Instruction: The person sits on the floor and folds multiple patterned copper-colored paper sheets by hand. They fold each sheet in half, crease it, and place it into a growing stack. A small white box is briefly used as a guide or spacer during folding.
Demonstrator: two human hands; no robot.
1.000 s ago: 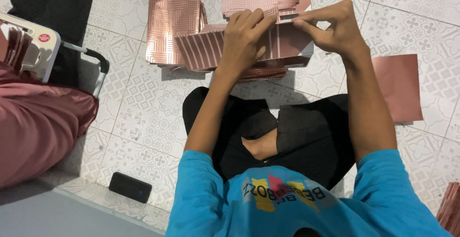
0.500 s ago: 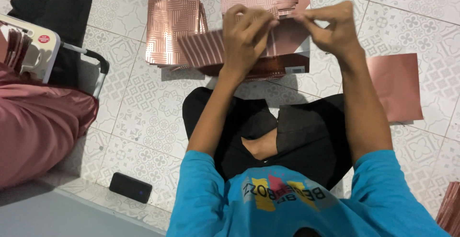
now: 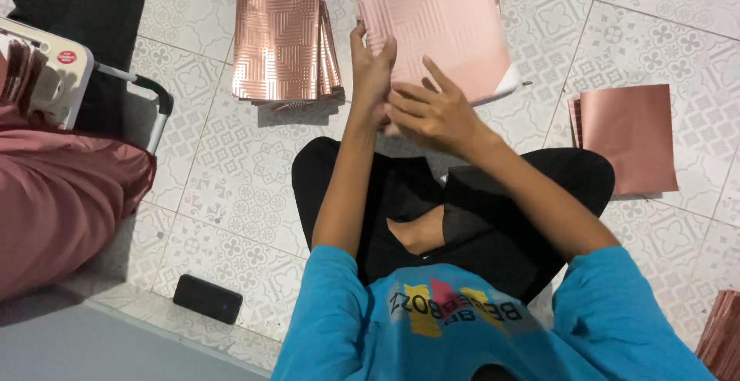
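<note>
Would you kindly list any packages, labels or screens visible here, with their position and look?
Round red label: on the white machine, far left.
Dark phone: flat on the tiled floor, lower left, screen not showing.
Rose-gold patterned sheet: held in both hands, top centre.

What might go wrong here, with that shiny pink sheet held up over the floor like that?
The left hand grips only the edge of the pink sheet, with the right hand pressing near its bottom, so it might bend or crease. The sheet hangs above the person's lap, so a slip would likely drop it there or onto the tiled floor. The stack of sheets close by looks slightly fanned and could get knocked askew.
</note>
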